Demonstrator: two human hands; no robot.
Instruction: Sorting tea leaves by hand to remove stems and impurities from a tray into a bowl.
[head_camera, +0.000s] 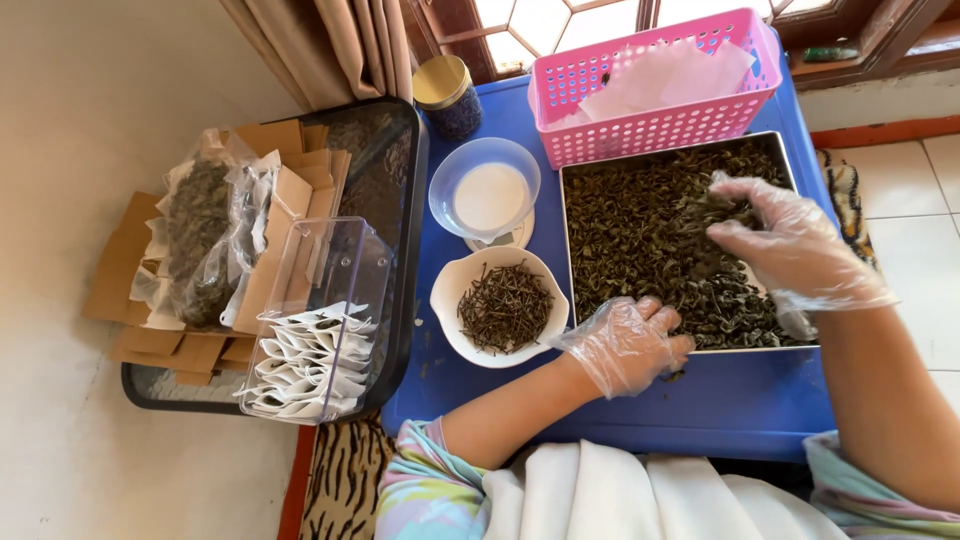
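A metal tray (568, 240) full of dark green dried leaves (640, 230) lies on a blue table (740, 400). Both my hands wear clear plastic gloves. My left hand (625, 345) rests on the tray's near edge, fingers curled among the leaves. My right hand (790, 245) reaches over the tray's right side with its fingertips pinching a clump of leaves. Left of the tray stands a white bowl (445, 300) holding dark brown stems (505, 307).
A clear bowl (485, 185) sits on a small scale behind the white bowl. A pink basket (655, 85) with white paper and a gold-lidded jar (447, 95) stand at the back. On a black tray (405, 260) at left are a clear box of filled sachets (315, 360), cardboard and leaf bags (200, 240).
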